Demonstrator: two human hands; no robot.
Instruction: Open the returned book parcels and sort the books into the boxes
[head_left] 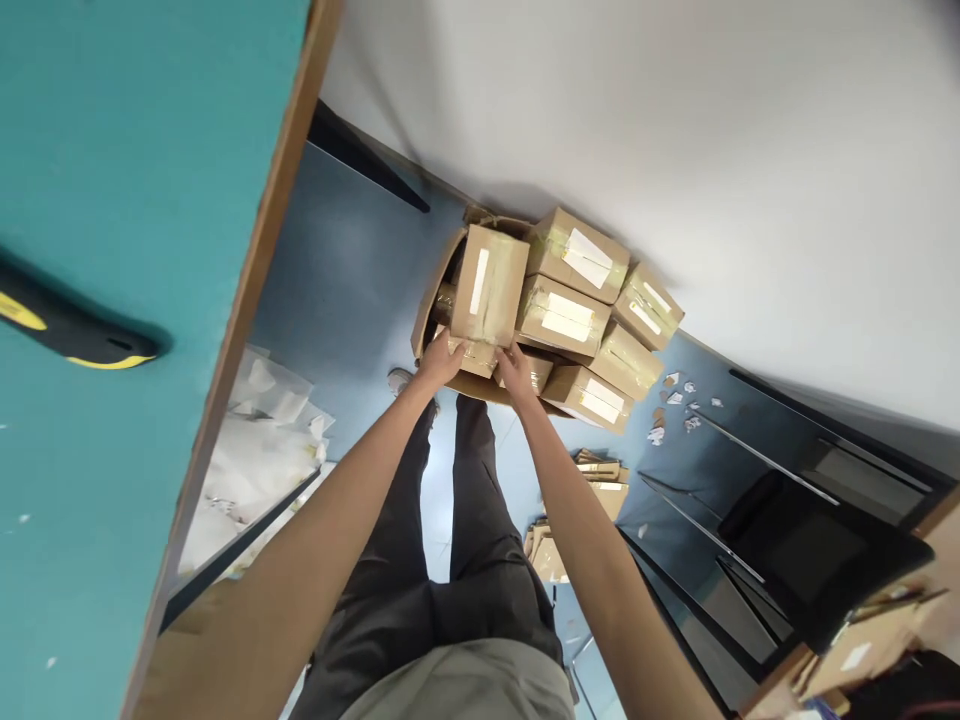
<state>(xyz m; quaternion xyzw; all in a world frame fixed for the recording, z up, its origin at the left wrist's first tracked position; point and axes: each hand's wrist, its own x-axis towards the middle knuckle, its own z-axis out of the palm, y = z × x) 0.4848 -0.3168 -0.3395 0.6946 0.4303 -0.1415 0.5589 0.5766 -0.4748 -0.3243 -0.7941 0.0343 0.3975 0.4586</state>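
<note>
Both my arms reach down and forward to a taped cardboard box [504,290] with a white label. My left hand [441,362] grips the near left corner of this box, thumb on its near face. At the near right corner, my right hand [514,370] has hold of it the same way; the fingers underneath are hidden. The box sits at the top of a large open carton [424,318], tilted a little. Right beside it are several more taped boxes, among them a labelled box [536,312] and a box with a big label [555,243].
A teal tabletop [150,180] with a black-and-yellow cutter handle [97,335] fills the left. White plastic bags [255,470] lie below it. A white wall [637,120] runs behind the boxes. Paper scraps [657,435], flattened cardboard [551,555] and a black chair [810,550] are to the right.
</note>
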